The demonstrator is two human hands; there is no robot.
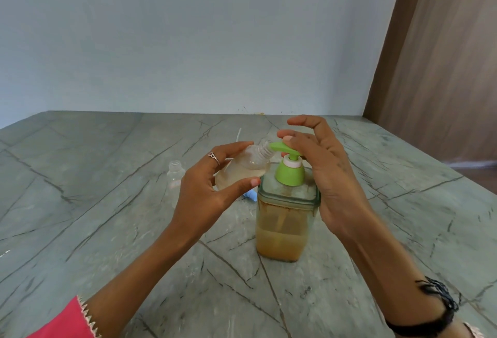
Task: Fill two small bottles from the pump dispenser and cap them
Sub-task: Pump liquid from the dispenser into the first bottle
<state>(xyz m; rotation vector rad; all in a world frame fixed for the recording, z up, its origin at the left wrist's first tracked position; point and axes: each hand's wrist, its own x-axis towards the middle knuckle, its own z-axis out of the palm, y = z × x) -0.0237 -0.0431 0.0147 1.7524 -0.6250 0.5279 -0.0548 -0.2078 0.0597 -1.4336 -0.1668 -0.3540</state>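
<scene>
Two hands meet over the pump dispenser [286, 214], which stands on the grey veined tabletop [107, 203] holding amber liquid in its lower half. The left hand [207, 192] grips a small clear bottle [242, 169], fingers curled over its far side and thumb under it; the bottle is tilted, its threaded mouth just at the tip of the green pump spout [279, 146]. The right hand [322, 165] has a loose grip, fingers spread and only gently bent, one fingertip resting on the pump head. A second small bottle [176, 176] stands upright and uncapped beyond the left hand. A pale blue object [250, 195], possibly a cap, lies beside the dispenser.
</scene>
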